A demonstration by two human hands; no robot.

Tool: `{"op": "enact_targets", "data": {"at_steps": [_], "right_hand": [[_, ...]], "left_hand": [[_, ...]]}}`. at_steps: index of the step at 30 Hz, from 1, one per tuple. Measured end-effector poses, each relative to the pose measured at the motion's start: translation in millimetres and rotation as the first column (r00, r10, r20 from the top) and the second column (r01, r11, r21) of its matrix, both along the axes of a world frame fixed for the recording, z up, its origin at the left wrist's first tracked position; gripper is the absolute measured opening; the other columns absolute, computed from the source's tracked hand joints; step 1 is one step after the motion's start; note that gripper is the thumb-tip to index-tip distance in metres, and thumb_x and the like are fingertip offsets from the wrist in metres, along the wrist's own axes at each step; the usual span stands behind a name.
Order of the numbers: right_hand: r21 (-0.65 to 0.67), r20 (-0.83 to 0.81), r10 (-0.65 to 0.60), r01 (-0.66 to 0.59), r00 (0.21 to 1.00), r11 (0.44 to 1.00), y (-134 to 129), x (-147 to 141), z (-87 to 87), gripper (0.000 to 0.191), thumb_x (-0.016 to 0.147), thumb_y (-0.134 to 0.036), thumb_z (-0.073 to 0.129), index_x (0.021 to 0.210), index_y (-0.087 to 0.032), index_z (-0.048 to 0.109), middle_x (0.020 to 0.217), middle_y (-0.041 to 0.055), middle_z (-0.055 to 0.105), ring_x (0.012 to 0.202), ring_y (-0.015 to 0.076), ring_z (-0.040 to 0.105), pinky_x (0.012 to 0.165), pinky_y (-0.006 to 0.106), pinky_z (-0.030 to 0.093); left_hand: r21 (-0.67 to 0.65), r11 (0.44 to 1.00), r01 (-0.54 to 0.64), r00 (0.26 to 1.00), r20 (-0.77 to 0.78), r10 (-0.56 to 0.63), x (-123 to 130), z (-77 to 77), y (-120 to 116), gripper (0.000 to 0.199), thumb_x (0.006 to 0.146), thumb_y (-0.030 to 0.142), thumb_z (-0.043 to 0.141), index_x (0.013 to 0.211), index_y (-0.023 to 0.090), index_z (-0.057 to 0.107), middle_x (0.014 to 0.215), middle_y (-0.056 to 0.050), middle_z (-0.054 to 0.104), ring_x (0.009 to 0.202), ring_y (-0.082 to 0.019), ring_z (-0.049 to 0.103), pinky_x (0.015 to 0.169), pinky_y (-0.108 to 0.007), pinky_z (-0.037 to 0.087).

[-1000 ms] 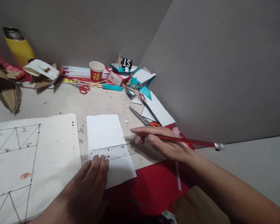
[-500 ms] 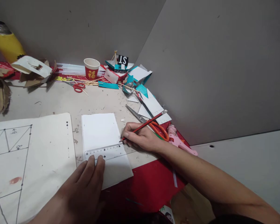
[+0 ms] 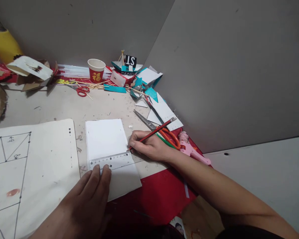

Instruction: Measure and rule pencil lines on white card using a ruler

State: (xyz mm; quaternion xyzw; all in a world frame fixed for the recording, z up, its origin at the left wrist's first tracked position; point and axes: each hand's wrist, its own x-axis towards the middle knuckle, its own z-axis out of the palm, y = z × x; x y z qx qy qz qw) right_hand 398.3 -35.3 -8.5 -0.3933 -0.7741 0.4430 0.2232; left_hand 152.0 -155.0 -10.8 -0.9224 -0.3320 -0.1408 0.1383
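Observation:
A clear ruler (image 3: pixel 119 159) lies across a sheet of white paper (image 3: pixel 105 134) on the table. My left hand (image 3: pixel 94 189) rests with stretched fingers on the ruler's left part, pressing it to the paper. A red pencil (image 3: pixel 153 132) with dark stripes is pinched in my right hand (image 3: pixel 149 144), its tip at the ruler's upper right end near the paper's edge. A drawn line runs below the ruler. Just beyond my right hand lie large scissors (image 3: pixel 170 136) with orange and green handles, and a pink glue gun (image 3: pixel 190 149).
At left lies a big sheet (image 3: pixel 49 172) with drawn lines. Along the back stand a red paper cup (image 3: pixel 96 74), small red scissors (image 3: pixel 83 91), wooden sticks (image 3: pixel 96 85), cardboard pieces (image 3: pixel 33 74) and a yellow bottle (image 3: pixel 3 44). Grey panels (image 3: pixel 214 73) rise behind and at right.
The view has shifted a little, so things sit slightly further left and up. Both hands, the ruler and the pencil keep nearly the same places on the paper.

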Motion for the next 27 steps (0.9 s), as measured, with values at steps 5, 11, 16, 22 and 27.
{"op": "enact_targets", "data": {"at_steps": [5,11,16,22,27], "right_hand": [[0.004,0.008,0.013,-0.013,1.000,1.000,0.7,0.6,-1.2,0.023,0.089,-0.030,0.051,0.069,-0.019,0.049,0.066,-0.0026,0.048,0.063,0.0106,0.045,0.060,0.028,0.038],[0.002,0.010,0.020,-0.020,1.000,1.000,0.4,1.1,-0.4,0.023,0.089,-0.030,0.051,0.069,-0.019,0.049,0.066,-0.0023,0.048,0.063,0.0108,0.045,0.059,0.027,0.038],[0.003,0.012,0.023,-0.023,1.000,1.000,0.3,0.6,0.2,0.022,0.089,-0.030,0.051,0.070,-0.019,0.050,0.067,-0.0020,0.049,0.064,0.0110,0.046,0.059,0.027,0.038],[-0.003,0.014,0.022,-0.022,1.000,1.000,0.3,0.7,-0.2,0.022,0.089,-0.030,0.051,0.070,-0.019,0.050,0.068,-0.0008,0.052,0.065,0.0116,0.047,0.061,0.028,0.040],[-0.002,0.010,0.004,-0.004,1.000,1.000,-1.9,0.2,0.4,0.022,0.089,-0.030,0.050,0.070,-0.019,0.049,0.067,-0.0011,0.051,0.064,0.0112,0.046,0.060,0.028,0.039]], "left_hand": [[0.003,1.000,-0.007,1.000,-0.015,0.007,1.4,0.2,-0.9,0.044,0.093,0.023,0.037,0.122,-0.001,0.060,0.127,-0.020,0.064,0.114,-0.030,0.060,0.100,-0.037,0.043],[0.014,1.000,0.000,1.000,-0.026,0.000,-1.0,-0.4,-1.8,0.044,0.094,0.024,0.036,0.121,0.001,0.060,0.126,-0.018,0.065,0.114,-0.029,0.059,0.100,-0.036,0.043],[0.010,1.000,0.000,1.000,-0.024,0.000,-1.3,-0.2,-2.3,0.044,0.093,0.025,0.037,0.123,0.000,0.059,0.128,-0.019,0.063,0.116,-0.029,0.058,0.101,-0.037,0.041],[-0.077,0.995,-0.068,0.996,0.043,0.072,2.5,-10.0,-4.3,0.046,0.091,0.033,0.047,0.123,0.004,0.060,0.129,-0.014,0.065,0.121,-0.028,0.054,0.106,-0.035,0.036],[-0.106,0.990,-0.087,0.993,0.071,0.095,4.6,-14.8,-6.1,0.045,0.091,0.031,0.045,0.124,0.003,0.060,0.131,-0.013,0.064,0.123,-0.028,0.050,0.111,-0.034,0.027]]}}
